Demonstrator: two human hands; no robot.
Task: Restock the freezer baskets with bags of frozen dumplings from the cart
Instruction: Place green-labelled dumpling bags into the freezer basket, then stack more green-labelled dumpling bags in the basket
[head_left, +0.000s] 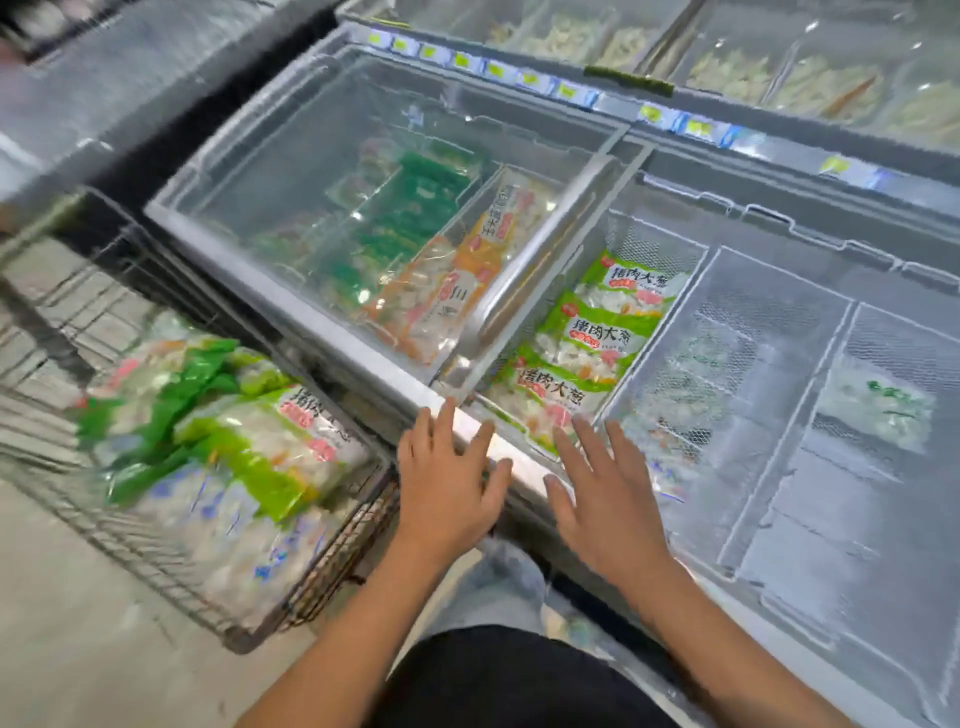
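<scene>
Evidently, nothing was held: the left hand (447, 478) and the right hand (602, 488) were both spread flat, fingers straight, over the pale metal front rim of the chest freezer (498, 452); contact with the rim could not be judged. Just beyond the right hand's fingertips, three green-and-white dumpling bags (592, 343) were seen overlapping in a row in the white wire-mesh freezer basket (654, 364). To the left of the rim, more green-and-white bags (249, 431) were heaped in the dark wire cart (332, 561).

The next bag would probably best be taken from the top of the heap, gripped by its body rather than a loose edge, and laid in the same overlapping row. The fuller baskets further left were partly veiled by the slid-back clear freezer lid (322, 171). The contents of the frosted baskets to the right were too faint to name, and the cart was blurred.
</scene>
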